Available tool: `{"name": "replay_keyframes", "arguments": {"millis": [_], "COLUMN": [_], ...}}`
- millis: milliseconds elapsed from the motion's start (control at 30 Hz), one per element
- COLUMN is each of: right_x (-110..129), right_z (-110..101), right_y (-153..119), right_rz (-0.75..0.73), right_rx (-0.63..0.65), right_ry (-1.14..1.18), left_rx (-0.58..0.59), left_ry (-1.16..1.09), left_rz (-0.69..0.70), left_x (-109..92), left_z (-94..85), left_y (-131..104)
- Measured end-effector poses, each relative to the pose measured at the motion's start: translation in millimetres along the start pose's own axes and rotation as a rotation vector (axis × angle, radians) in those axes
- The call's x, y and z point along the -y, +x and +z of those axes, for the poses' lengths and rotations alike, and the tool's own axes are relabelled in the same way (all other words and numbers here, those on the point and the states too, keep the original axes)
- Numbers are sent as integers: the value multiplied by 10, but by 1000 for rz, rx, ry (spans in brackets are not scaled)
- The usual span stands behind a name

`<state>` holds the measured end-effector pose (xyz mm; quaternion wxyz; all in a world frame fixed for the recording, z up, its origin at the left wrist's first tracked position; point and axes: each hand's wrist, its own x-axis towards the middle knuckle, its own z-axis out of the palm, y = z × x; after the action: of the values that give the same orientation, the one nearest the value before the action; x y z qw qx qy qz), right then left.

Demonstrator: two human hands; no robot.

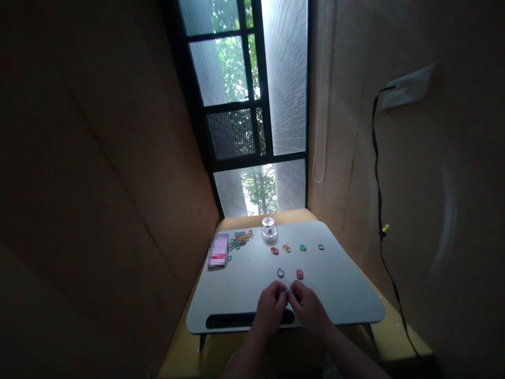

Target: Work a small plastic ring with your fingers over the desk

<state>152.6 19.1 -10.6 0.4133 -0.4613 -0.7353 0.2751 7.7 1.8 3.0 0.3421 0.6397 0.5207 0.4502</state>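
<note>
My left hand (272, 305) and my right hand (307, 305) meet near the front edge of the white table (244, 289). Both have their fingers pinched on a small bluish band (289, 290), partly hidden between the fingertips. Just beyond them lie a greyish-purple band (280, 272) and a pink bunch of bands (300, 273). Farther back, in a row, are red bands (274, 251), yellow-orange bands (286, 248), green bands (303, 247) and a teal band (321, 247). A mixed heap of coloured bands (240, 240) is spread at the back left.
A clear round container (270, 231) stands at the table's back edge. At the left edge lies a blurred pink-and-white rectangular item (219, 250). A dark slot (231, 320) runs along the front edge. A black cable (379, 184) hangs on the right wall.
</note>
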Motion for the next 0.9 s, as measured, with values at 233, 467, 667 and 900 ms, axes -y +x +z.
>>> {"name": "replay_keyframes", "arguments": {"millis": [233, 467, 667, 900], "right_x": [3, 15, 34, 21], "right_z": [-4, -6, -18, -9], "right_y": [-1, -5, -6, -7], "right_rz": [3, -9, -10, -7], "right_rx": [1, -2, -11, 5], "right_ry": [26, 13, 24, 11], "left_rx": [-3, 2, -5, -5], "left_ry": [25, 38, 34, 54], "left_rz": [13, 19, 11, 28], "left_x": [-24, -47, -58, -52], "left_z": [-7, -17, -14, -15], "left_y": [-3, -8, -9, -20]}}
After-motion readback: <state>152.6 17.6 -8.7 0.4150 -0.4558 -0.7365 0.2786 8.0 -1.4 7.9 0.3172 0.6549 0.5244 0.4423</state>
